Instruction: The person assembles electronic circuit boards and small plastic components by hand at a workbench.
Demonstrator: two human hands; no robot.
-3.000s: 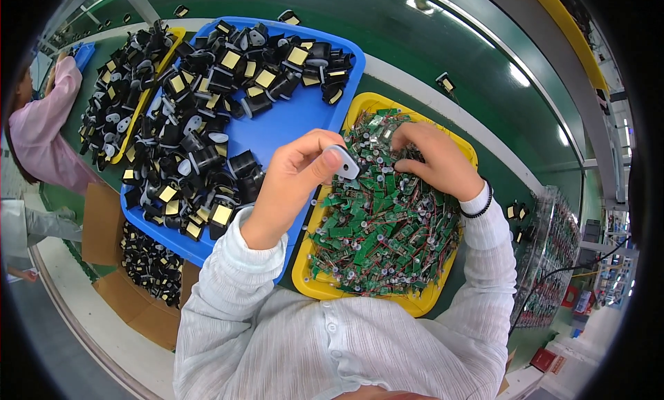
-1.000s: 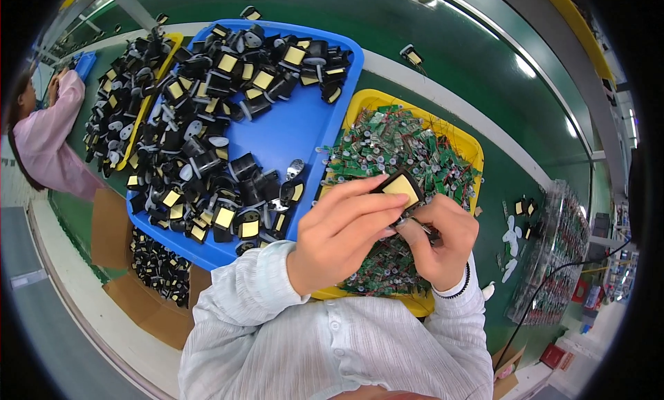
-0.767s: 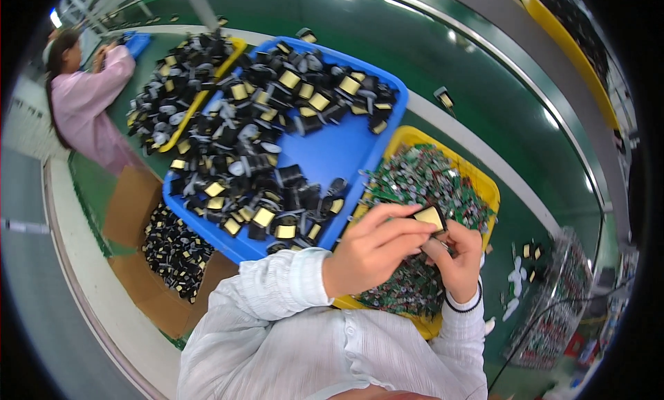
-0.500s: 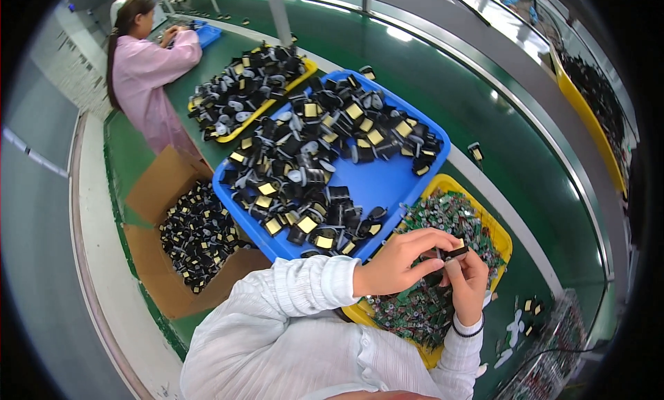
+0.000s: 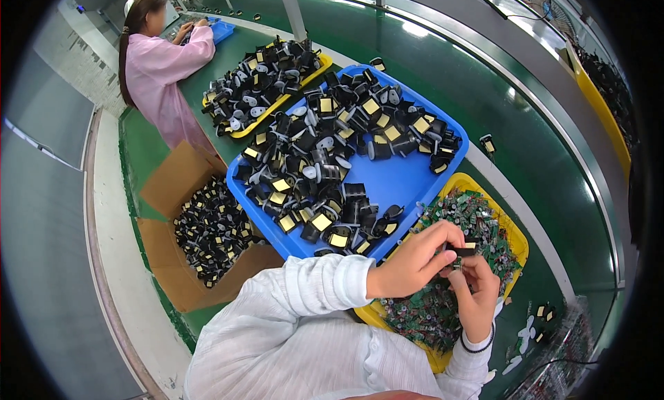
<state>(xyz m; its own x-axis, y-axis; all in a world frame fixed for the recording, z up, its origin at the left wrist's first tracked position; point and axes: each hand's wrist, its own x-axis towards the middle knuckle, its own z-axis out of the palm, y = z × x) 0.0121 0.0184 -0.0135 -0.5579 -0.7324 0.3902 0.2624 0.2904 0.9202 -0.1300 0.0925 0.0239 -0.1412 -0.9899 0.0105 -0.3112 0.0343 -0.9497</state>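
Observation:
My left hand [image 5: 413,265] comes in over the yellow tray [image 5: 520,242], its thumb and fingers closed on a small black plastic housing [image 5: 462,250] with a pale yellow pad on top. Just below it, my right hand [image 5: 477,297] is closed too, thumb and forefinger pinching a small greenish piece [image 5: 456,264] that looks like a circuit board, against the underside of the housing. The fingers partly hide both parts. Beneath my hands lies a heap of small green circuit boards [image 5: 422,317] with wires.
A blue tray [image 5: 387,182] of similar black housings stands left of my hands, with another yellow tray [image 5: 328,62] beyond. An open cardboard box [image 5: 160,255] of black parts sits at left. A co-worker in pink [image 5: 162,68] works farther off. Loose white pieces [image 5: 527,331] lie at right.
The whole view has shifted slightly, so the scene sits farther right. My right fingers have dropped a little below the housing, and more of its black side shows.

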